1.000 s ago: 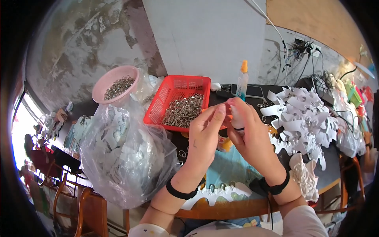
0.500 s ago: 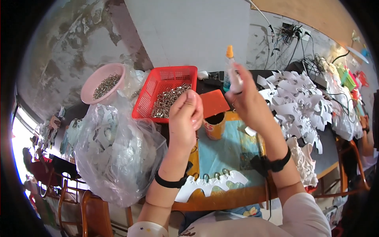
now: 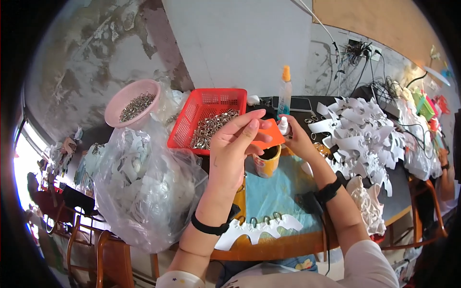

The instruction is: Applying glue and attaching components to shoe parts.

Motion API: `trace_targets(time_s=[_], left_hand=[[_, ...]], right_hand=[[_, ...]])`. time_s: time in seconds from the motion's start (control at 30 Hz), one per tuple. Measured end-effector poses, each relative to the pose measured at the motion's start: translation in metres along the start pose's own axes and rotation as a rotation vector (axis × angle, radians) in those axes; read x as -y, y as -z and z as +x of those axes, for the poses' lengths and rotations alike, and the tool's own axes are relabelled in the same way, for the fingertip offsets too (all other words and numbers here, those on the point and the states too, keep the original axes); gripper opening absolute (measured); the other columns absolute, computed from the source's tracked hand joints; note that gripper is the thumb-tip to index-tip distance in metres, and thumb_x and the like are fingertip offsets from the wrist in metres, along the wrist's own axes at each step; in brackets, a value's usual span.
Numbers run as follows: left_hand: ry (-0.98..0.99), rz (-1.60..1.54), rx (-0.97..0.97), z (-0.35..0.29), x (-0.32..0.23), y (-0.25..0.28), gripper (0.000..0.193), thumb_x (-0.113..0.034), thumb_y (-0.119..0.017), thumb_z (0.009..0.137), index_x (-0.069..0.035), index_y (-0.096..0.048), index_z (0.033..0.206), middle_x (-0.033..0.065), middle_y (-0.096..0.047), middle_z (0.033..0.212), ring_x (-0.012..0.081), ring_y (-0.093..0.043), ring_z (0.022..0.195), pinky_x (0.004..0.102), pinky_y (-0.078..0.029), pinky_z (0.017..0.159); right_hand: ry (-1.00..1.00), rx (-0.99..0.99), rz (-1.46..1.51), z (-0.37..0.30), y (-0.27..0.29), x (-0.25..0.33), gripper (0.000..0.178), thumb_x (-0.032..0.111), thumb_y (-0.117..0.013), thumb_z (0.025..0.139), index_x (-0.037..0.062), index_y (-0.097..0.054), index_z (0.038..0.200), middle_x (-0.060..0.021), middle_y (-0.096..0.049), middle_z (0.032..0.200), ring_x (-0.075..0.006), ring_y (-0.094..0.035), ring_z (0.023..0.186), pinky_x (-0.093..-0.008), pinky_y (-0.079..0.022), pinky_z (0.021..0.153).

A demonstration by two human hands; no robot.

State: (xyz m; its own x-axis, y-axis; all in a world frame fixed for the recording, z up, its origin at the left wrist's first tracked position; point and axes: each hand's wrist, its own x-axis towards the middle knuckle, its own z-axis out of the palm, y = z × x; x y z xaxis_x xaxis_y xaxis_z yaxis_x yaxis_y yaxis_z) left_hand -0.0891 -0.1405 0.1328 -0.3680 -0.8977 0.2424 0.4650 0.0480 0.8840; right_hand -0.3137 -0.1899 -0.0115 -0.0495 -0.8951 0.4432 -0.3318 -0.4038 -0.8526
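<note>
By the right edge of the orange card (image 3: 274,136) at the yellow cup (image 3: 267,168), the small white bottle (image 3: 284,127) is clasped nearly upright by the right hand (image 3: 301,144), the left hand (image 3: 231,145) raised apart to its left — whether anything is pinched in those half-curled fingers cannot be told.

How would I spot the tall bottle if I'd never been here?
Find the red basket of metal pieces. Right of it, just beyond the right hand, stands a slim clear bottle with blue-green liquid. Its bright orange top sets it apart from the small white bottle in front.
</note>
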Motion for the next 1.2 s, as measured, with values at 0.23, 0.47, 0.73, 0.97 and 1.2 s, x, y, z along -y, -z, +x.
trace_targets(time_s=[0.23,0.47,0.73,0.97,1.2], left_hand=[[-0.287,0.309,0.024,-0.004,0.000,0.001,0.020,-0.010,-0.070,0.084,-0.003,-0.069,0.102,0.0054,-0.065,0.095,0.0079,-0.058,0.076,0.0193,-0.045,0.059],[-0.768,0.674,0.034,-0.016,-0.008,-0.013,0.018,0.001,-0.072,0.077,-0.001,-0.071,0.094,0.0068,-0.067,0.085,0.0066,-0.055,0.058,0.0189,-0.043,0.050],[-0.764,0.724,-0.020,-0.021,-0.013,-0.017,0.015,0.002,-0.073,0.076,0.000,-0.070,0.091,0.0082,-0.067,0.083,0.0111,-0.061,0.068,0.0207,-0.047,0.056],[-0.958,1.074,-0.045,-0.018,-0.008,-0.008,0.014,0.001,-0.074,0.073,-0.002,-0.068,0.086,0.0081,-0.066,0.081,0.0150,-0.063,0.067,0.0249,-0.050,0.056],[-1.147,1.355,0.003,-0.011,-0.009,-0.001,0.019,-0.003,-0.074,0.064,-0.005,-0.063,0.080,0.0046,-0.061,0.080,0.0212,-0.061,0.065,0.0289,-0.051,0.056]], right_hand=[[0.101,-0.246,0.558,-0.001,0.023,0.127,0.022,0.001,-0.066,0.085,0.0025,-0.056,0.104,-0.0052,-0.064,0.098,-0.0098,-0.060,0.089,-0.0256,-0.048,0.083],[-0.037,-0.012,0.958,-0.036,0.002,0.196,0.022,0.003,-0.063,0.087,0.0027,-0.053,0.106,-0.0121,-0.070,0.094,-0.0162,-0.067,0.086,-0.0276,-0.054,0.079],[0.106,-0.043,0.802,-0.040,-0.005,0.192,0.021,-0.001,-0.063,0.087,0.0012,-0.052,0.104,-0.0141,-0.068,0.096,-0.0178,-0.067,0.091,-0.0296,-0.054,0.082],[0.376,-0.220,0.151,-0.042,-0.008,0.194,0.020,-0.008,-0.063,0.083,-0.0018,-0.056,0.101,-0.0114,-0.066,0.093,-0.0185,-0.068,0.087,-0.0284,-0.055,0.075],[0.504,-0.297,-0.344,-0.042,-0.010,0.198,0.032,-0.014,-0.066,0.073,0.0015,-0.059,0.100,-0.0094,-0.068,0.089,-0.0223,-0.069,0.078,-0.0269,-0.053,0.067]])
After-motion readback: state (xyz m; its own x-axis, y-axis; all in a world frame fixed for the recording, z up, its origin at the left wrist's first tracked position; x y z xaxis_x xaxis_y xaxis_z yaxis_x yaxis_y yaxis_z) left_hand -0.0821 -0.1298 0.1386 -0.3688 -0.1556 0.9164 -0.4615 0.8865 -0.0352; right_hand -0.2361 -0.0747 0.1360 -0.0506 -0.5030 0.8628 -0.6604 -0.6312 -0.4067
